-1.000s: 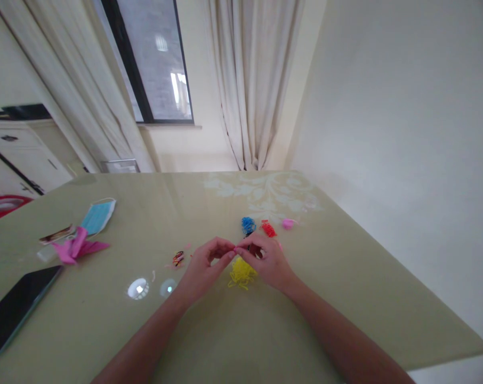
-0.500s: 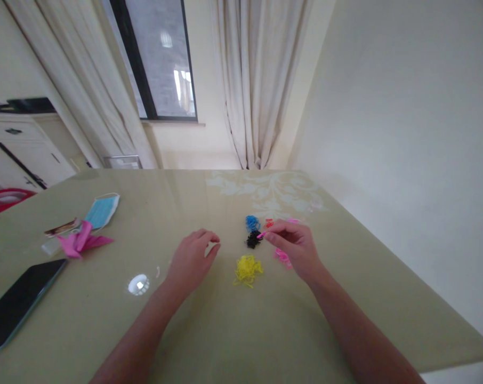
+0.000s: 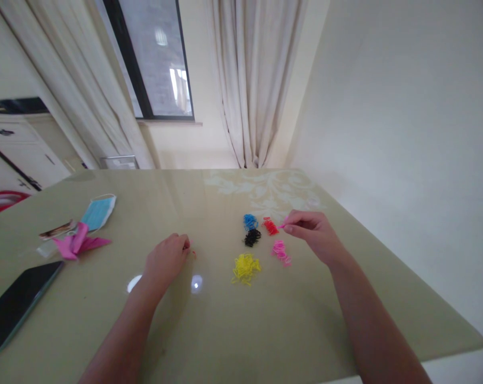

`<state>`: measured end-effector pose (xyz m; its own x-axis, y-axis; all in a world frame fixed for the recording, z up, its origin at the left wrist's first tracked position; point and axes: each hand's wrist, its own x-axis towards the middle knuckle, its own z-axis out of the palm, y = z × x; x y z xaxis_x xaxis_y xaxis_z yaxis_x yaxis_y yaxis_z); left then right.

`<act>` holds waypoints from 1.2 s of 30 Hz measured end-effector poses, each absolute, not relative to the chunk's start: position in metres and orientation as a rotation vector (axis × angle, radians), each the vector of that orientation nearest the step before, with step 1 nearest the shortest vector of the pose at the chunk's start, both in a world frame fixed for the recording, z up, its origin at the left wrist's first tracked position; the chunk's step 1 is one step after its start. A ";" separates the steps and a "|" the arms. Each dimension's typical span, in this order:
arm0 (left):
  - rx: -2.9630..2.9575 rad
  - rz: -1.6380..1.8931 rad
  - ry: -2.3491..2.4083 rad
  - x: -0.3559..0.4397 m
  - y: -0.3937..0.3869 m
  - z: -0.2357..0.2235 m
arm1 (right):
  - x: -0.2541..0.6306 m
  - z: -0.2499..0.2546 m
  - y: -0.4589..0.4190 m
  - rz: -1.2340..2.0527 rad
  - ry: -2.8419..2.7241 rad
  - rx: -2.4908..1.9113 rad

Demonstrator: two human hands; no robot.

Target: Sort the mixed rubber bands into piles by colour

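Observation:
My right hand [image 3: 311, 232] pinches a pink rubber band [image 3: 282, 226] between thumb and forefinger, just right of a pile of red rubber bands [image 3: 271, 227]. Below it lies a pile of pink rubber bands [image 3: 280, 252]. My left hand [image 3: 167, 261] rests low over the table with its fingers curled together. A tiny orange-red piece [image 3: 194, 254] shows by its fingertips; what the fingers hold is hidden. Between the hands are piles of blue rubber bands [image 3: 250, 222], black rubber bands [image 3: 252, 237] and yellow rubber bands [image 3: 246, 268].
At the left of the table [image 3: 225, 330] lie a black-screened phone [image 3: 19, 304], a folded pink paper shape [image 3: 79, 244], a blue face mask [image 3: 99, 212] and a brown strip [image 3: 56, 230]. A wall [image 3: 409, 133] runs along the right side.
My left hand has moved left and its fingers have curled in. My right hand has shifted right with the pink rubber band, uncovering the red and pink piles.

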<state>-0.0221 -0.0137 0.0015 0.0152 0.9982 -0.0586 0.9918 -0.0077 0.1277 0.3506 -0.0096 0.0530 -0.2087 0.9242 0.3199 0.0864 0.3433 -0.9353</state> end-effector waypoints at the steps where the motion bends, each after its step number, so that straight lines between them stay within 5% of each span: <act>1: 2.132 0.092 2.120 -0.021 -0.014 0.002 | 0.354 0.052 -0.007 1.047 -1.637 -0.998; 13: 2.078 0.182 2.266 -0.011 -0.019 0.010 | 0.379 0.024 0.015 0.847 -2.152 -1.468; 19: 2.142 0.681 2.078 -0.014 -0.013 0.010 | 0.381 0.025 0.015 0.678 -2.195 -1.510; 27: 1.396 1.262 1.254 0.022 -0.030 0.028 | 0.338 0.031 0.001 0.572 -2.019 -1.219; 36: 1.388 1.110 0.984 0.055 -0.046 0.025 | 0.268 0.025 -0.042 0.645 -1.901 -0.886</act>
<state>0.0550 -0.0463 0.0251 0.2300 0.9675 0.1052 -0.0109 -0.1055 0.9944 0.2681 -0.0424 0.0246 -0.3254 0.7925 0.5158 0.3150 0.6051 -0.7311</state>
